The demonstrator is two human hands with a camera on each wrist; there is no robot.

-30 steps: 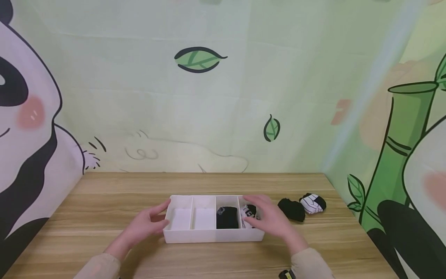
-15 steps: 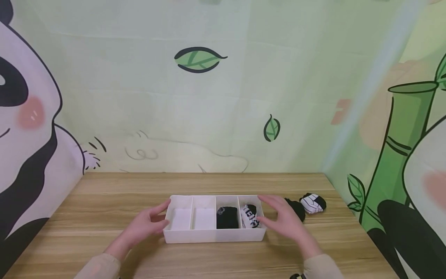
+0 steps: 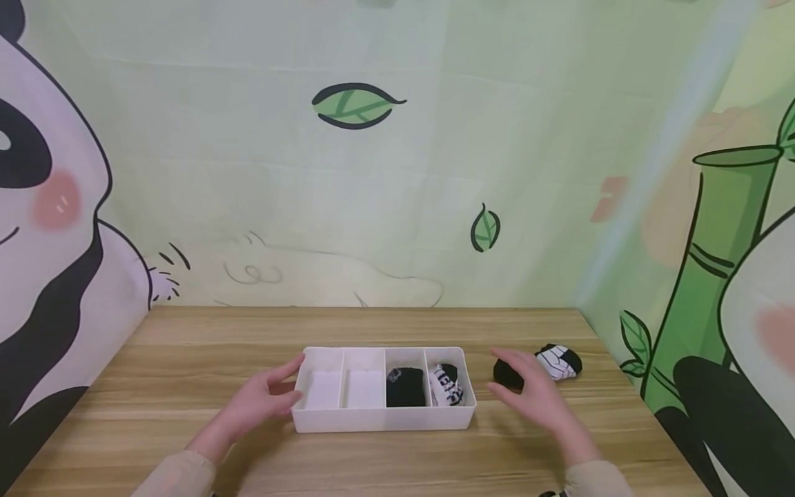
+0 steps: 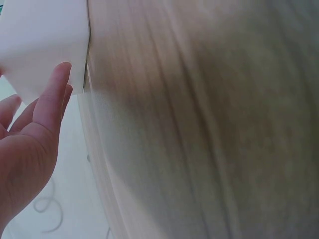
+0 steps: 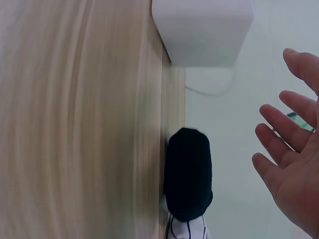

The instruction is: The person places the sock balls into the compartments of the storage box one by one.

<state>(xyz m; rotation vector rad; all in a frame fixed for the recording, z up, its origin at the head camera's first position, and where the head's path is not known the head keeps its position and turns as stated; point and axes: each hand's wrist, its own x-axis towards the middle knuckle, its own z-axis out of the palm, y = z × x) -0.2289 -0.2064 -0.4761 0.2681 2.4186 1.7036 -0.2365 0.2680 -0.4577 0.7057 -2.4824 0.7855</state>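
I judged the step as reaching: left grip (image 3: 263,395) wide at the white box (image 3: 381,420), right grip (image 3: 535,395) wide, empty, and next needing closure on the black bundle (image 5: 189,174) beyond it.

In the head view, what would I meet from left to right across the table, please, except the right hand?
Left hand, first empty compartment, second empty compartment, boxed black bundle, boxed patterned bundle, loose black bundle, loose white-and-black bundle.
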